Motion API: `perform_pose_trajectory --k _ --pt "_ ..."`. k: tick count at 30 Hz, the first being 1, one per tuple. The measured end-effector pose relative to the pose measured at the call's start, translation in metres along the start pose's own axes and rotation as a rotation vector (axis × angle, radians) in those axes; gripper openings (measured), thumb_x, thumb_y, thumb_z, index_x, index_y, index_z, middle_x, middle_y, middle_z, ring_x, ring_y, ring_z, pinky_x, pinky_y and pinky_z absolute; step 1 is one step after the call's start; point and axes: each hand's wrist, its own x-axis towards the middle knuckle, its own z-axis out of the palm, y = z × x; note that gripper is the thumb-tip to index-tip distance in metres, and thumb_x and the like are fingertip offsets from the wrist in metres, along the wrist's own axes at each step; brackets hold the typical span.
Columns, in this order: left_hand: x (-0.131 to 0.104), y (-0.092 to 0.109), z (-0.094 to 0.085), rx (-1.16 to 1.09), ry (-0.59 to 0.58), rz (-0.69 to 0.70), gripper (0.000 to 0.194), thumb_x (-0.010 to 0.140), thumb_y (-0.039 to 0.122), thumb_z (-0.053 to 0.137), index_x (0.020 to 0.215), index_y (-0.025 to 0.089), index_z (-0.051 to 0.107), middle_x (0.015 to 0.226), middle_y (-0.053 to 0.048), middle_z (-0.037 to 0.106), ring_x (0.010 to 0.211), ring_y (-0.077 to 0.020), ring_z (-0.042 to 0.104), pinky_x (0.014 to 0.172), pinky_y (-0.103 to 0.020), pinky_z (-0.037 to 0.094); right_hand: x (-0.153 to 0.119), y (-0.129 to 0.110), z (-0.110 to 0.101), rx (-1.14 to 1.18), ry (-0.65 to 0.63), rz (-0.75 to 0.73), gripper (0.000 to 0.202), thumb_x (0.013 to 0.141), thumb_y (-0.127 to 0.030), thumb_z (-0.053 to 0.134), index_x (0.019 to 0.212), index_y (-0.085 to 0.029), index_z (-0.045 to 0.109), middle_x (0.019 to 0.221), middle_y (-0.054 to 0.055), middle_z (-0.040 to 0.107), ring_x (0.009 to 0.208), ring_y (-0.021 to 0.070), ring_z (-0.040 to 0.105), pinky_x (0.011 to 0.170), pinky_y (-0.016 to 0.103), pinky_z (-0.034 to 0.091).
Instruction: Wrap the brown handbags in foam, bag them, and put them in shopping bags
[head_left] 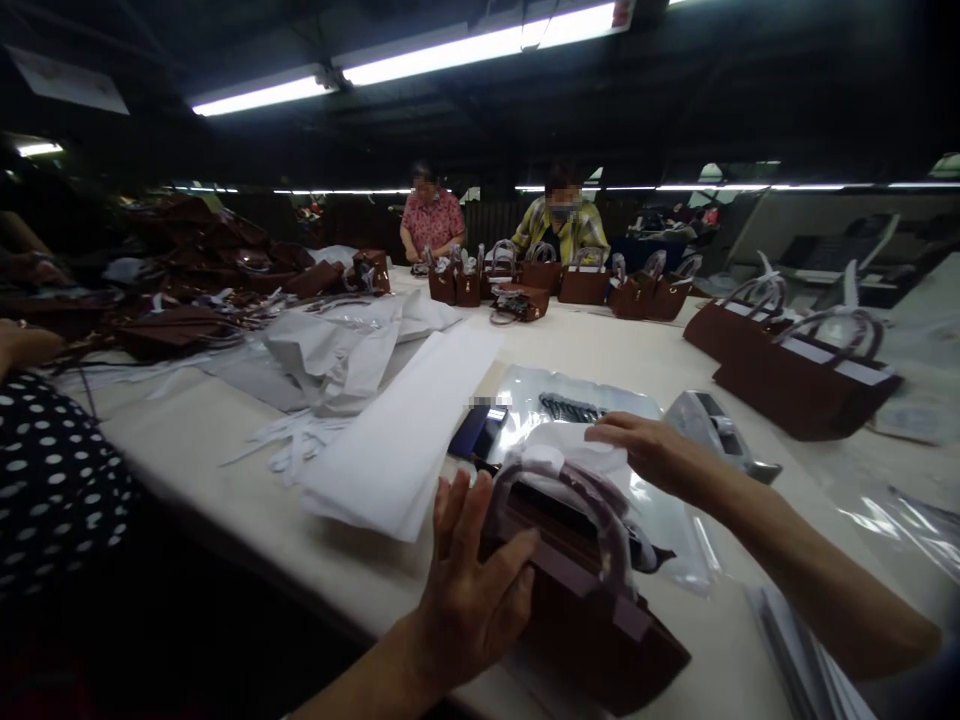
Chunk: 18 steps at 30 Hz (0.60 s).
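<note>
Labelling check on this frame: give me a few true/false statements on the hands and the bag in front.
1. The left hand rests flat against the side of the brown handbag. True.
2. The right hand holds a pair of scissors. False: it lies on white wrapping paper above the bag, holding no tool.
3. The bag's handles are wrapped in clear plastic. True.
4. The table holds only this one bag. False: more brown bags stand at the right and along the far edge.
5. Two people work at the far end. True.
</note>
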Motion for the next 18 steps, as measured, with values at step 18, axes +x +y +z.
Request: perform_pose_trajectory --k 18 --pt "0.031 -0.001 0.043 -0.002 0.179 -0.246 0.029 0.077 0.018 0.058 0.106 0.016 0.057 0.132 -0.015 0.039 0.121 -0.03 0.04 0.098 -0.049 0.038 -0.006 -0.063 -0.003 -0.047 0.285 0.145 0.042 0.089 -0.017 0.031 0.131 -0.022 0.035 0.131 0.009 0.041 0.117 0.021 0.044 0.093 0.038 0.043"
